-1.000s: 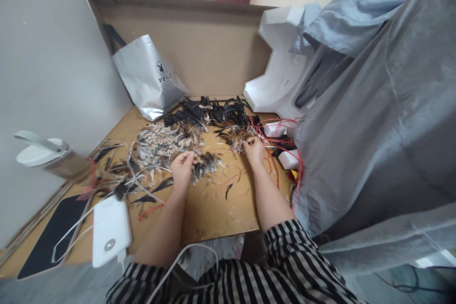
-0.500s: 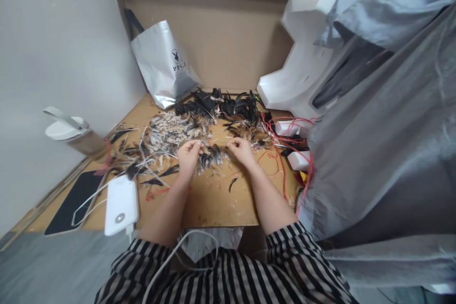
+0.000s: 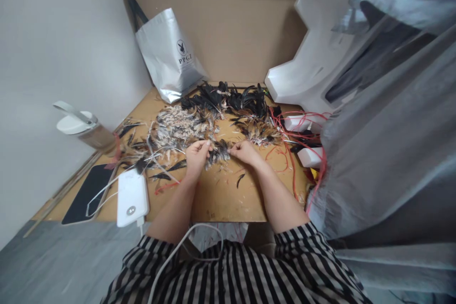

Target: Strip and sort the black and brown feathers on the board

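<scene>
My left hand [image 3: 197, 156] is closed in a pinch, with feathers at its fingertips beside a small grey-black feather bunch [image 3: 219, 153] on the table. From the other side, the pinched fingers of my right hand [image 3: 245, 153] meet the edge of this bunch; what they hold is too small to make out. A wide heap of pale and grey feathers [image 3: 178, 128] lies beyond my left hand. Brown feathers [image 3: 258, 130] are spread past my right hand, and long black feathers [image 3: 245, 101] lie farther back.
A silver bag [image 3: 169, 57] leans at the back left. On the left are a lidded cup [image 3: 89, 130], a dark tablet-like slab [image 3: 87, 194] and a white power bank [image 3: 131, 199] with cables. Red strings [image 3: 292, 152], white blocks [image 3: 309, 157] and grey cloth [image 3: 384, 161] crowd the right.
The view has tilted down and shifted slightly left. My right hand has come lower and closer to the small bunch; my left hand keeps its pinch beside it.
</scene>
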The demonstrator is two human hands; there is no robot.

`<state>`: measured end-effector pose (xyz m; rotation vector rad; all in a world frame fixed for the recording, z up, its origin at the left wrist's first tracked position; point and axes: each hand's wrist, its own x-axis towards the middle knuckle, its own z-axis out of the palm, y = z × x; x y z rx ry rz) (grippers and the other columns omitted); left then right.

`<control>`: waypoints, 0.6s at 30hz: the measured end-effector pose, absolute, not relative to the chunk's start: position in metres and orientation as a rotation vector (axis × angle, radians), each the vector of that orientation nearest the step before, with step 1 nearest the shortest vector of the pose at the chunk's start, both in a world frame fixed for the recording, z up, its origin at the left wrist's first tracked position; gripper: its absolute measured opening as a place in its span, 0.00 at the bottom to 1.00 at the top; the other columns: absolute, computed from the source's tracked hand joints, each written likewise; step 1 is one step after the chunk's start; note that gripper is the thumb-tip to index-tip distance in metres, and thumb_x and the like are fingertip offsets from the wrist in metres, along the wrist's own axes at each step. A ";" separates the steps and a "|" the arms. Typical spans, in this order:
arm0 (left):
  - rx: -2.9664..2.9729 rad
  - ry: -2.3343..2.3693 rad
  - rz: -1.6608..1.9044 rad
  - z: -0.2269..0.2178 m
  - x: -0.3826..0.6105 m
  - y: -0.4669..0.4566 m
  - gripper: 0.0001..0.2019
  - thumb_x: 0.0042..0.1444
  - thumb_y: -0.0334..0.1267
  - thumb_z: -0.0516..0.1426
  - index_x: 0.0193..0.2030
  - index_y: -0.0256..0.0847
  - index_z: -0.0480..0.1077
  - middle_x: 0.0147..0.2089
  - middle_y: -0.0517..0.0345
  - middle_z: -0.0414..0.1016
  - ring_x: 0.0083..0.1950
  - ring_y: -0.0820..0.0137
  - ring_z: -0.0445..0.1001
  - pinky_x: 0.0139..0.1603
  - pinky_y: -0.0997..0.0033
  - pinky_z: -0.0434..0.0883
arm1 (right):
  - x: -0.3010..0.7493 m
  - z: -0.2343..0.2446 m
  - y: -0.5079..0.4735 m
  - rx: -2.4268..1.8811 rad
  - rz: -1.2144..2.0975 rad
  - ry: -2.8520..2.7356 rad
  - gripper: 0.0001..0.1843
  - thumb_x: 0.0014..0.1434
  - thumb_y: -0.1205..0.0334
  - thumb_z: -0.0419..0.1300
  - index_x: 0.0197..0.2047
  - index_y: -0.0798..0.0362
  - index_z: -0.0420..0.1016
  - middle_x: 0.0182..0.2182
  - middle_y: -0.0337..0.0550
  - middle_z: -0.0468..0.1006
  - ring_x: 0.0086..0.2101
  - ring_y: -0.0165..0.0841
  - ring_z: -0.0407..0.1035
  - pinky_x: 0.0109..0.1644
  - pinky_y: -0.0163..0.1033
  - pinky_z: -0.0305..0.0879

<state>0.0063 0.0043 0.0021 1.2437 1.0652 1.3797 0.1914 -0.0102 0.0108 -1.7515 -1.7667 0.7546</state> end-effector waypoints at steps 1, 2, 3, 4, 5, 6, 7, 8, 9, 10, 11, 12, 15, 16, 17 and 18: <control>1.248 1.056 1.383 0.002 0.006 0.004 0.14 0.47 0.47 0.58 0.30 0.36 0.72 0.22 0.58 0.71 0.17 0.79 0.60 0.17 0.79 0.56 | 0.189 0.011 -0.011 -1.771 0.753 -1.791 0.15 0.45 0.52 0.58 0.17 0.55 0.69 0.13 0.34 0.63 0.17 0.24 0.53 0.22 0.31 0.47; 1.255 1.043 1.384 0.002 0.006 0.004 0.14 0.47 0.47 0.58 0.30 0.36 0.72 0.22 0.58 0.71 0.17 0.79 0.61 0.17 0.79 0.56 | 0.187 0.010 -0.011 -1.798 0.736 -1.818 0.13 0.44 0.54 0.59 0.17 0.54 0.69 0.14 0.34 0.64 0.18 0.24 0.54 0.23 0.31 0.48; 1.262 1.029 1.377 0.002 0.006 0.005 0.14 0.47 0.47 0.58 0.30 0.36 0.72 0.23 0.57 0.72 0.18 0.79 0.61 0.17 0.79 0.57 | 0.185 0.009 -0.011 -1.824 0.708 -1.842 0.11 0.42 0.57 0.59 0.17 0.54 0.70 0.14 0.35 0.65 0.18 0.25 0.55 0.23 0.31 0.49; 1.269 1.015 1.362 0.001 0.007 0.005 0.14 0.47 0.47 0.58 0.30 0.36 0.72 0.24 0.57 0.72 0.18 0.79 0.62 0.17 0.79 0.57 | 0.183 0.008 -0.011 -1.839 0.680 -1.860 0.08 0.42 0.59 0.59 0.17 0.53 0.70 0.14 0.35 0.66 0.18 0.25 0.55 0.23 0.31 0.49; 1.273 1.003 1.343 0.001 0.007 0.005 0.14 0.47 0.47 0.58 0.30 0.35 0.72 0.24 0.56 0.72 0.18 0.79 0.63 0.17 0.79 0.57 | 0.181 0.007 -0.011 -1.836 0.662 -1.869 0.06 0.41 0.62 0.58 0.17 0.53 0.70 0.15 0.35 0.67 0.19 0.25 0.56 0.24 0.31 0.50; 1.275 0.994 1.322 0.000 0.008 0.005 0.14 0.47 0.46 0.58 0.31 0.35 0.72 0.25 0.56 0.73 0.19 0.79 0.64 0.17 0.79 0.58 | 0.180 0.006 -0.011 -1.821 0.654 -1.865 0.05 0.41 0.64 0.57 0.17 0.53 0.70 0.15 0.35 0.68 0.19 0.25 0.57 0.24 0.31 0.50; 1.276 0.987 1.304 -0.001 0.009 0.006 0.14 0.47 0.46 0.58 0.31 0.35 0.72 0.25 0.55 0.73 0.19 0.79 0.64 0.17 0.79 0.58 | 0.179 0.004 -0.010 -1.799 0.658 -1.847 0.05 0.41 0.64 0.57 0.17 0.53 0.71 0.16 0.35 0.68 0.19 0.25 0.58 0.24 0.31 0.51; 1.275 0.982 1.287 -0.002 0.010 0.006 0.14 0.47 0.46 0.58 0.31 0.35 0.71 0.25 0.55 0.73 0.19 0.79 0.64 0.17 0.79 0.58 | 0.178 0.003 -0.009 -1.776 0.670 -1.818 0.05 0.41 0.64 0.56 0.18 0.54 0.71 0.16 0.35 0.68 0.20 0.25 0.59 0.24 0.31 0.51; 1.275 0.979 1.269 -0.003 0.010 0.006 0.14 0.46 0.46 0.59 0.31 0.35 0.71 0.25 0.55 0.73 0.18 0.78 0.64 0.17 0.79 0.59 | 0.178 0.002 -0.009 -1.753 0.684 -1.784 0.06 0.42 0.64 0.56 0.18 0.54 0.71 0.16 0.35 0.68 0.20 0.25 0.59 0.24 0.30 0.51; 1.275 0.978 1.248 -0.003 0.011 0.006 0.14 0.46 0.45 0.59 0.31 0.34 0.71 0.25 0.54 0.74 0.18 0.78 0.65 0.17 0.79 0.59 | 0.177 0.001 -0.008 -1.734 0.689 -1.747 0.06 0.42 0.63 0.56 0.19 0.54 0.71 0.16 0.35 0.68 0.20 0.25 0.60 0.24 0.30 0.51; 1.276 0.979 1.223 -0.004 0.011 0.006 0.14 0.46 0.45 0.59 0.31 0.34 0.71 0.26 0.54 0.74 0.18 0.78 0.65 0.17 0.79 0.59 | 0.177 0.000 -0.008 -1.717 0.686 -1.714 0.07 0.43 0.62 0.55 0.20 0.55 0.71 0.17 0.35 0.68 0.20 0.25 0.60 0.24 0.30 0.51; 1.275 0.984 1.199 -0.004 0.012 0.005 0.14 0.45 0.45 0.60 0.31 0.34 0.71 0.26 0.53 0.74 0.18 0.78 0.65 0.17 0.78 0.60 | 0.176 0.000 -0.008 -1.701 0.678 -1.685 0.07 0.43 0.62 0.55 0.20 0.55 0.71 0.17 0.35 0.69 0.21 0.25 0.60 0.25 0.30 0.52; 1.277 0.997 1.139 -0.003 0.014 0.003 0.13 0.43 0.44 0.61 0.29 0.34 0.72 0.26 0.53 0.74 0.18 0.78 0.65 0.18 0.78 0.60 | 0.172 0.001 -0.008 -1.642 0.644 -1.654 0.09 0.45 0.60 0.55 0.21 0.55 0.71 0.18 0.36 0.70 0.21 0.25 0.61 0.25 0.30 0.52; 1.276 1.001 1.130 -0.003 0.015 0.003 0.13 0.43 0.44 0.61 0.29 0.34 0.72 0.25 0.54 0.74 0.18 0.78 0.65 0.18 0.78 0.60 | 0.170 0.001 -0.009 -1.631 0.630 -1.653 0.09 0.45 0.60 0.55 0.22 0.55 0.71 0.18 0.36 0.70 0.21 0.25 0.61 0.26 0.30 0.52; 1.273 1.005 1.125 -0.002 0.015 0.002 0.13 0.42 0.43 0.61 0.30 0.34 0.72 0.24 0.54 0.74 0.18 0.78 0.65 0.18 0.78 0.60 | 0.167 0.002 -0.010 -1.627 0.610 -1.657 0.09 0.46 0.59 0.55 0.22 0.55 0.71 0.18 0.36 0.70 0.21 0.25 0.61 0.26 0.30 0.52; 1.266 1.012 1.124 -0.002 0.016 0.001 0.13 0.42 0.43 0.62 0.30 0.34 0.72 0.22 0.55 0.73 0.17 0.78 0.64 0.18 0.78 0.60 | 0.165 0.004 -0.011 -1.629 0.582 -1.663 0.10 0.46 0.59 0.55 0.22 0.55 0.71 0.18 0.36 0.70 0.21 0.25 0.61 0.26 0.30 0.52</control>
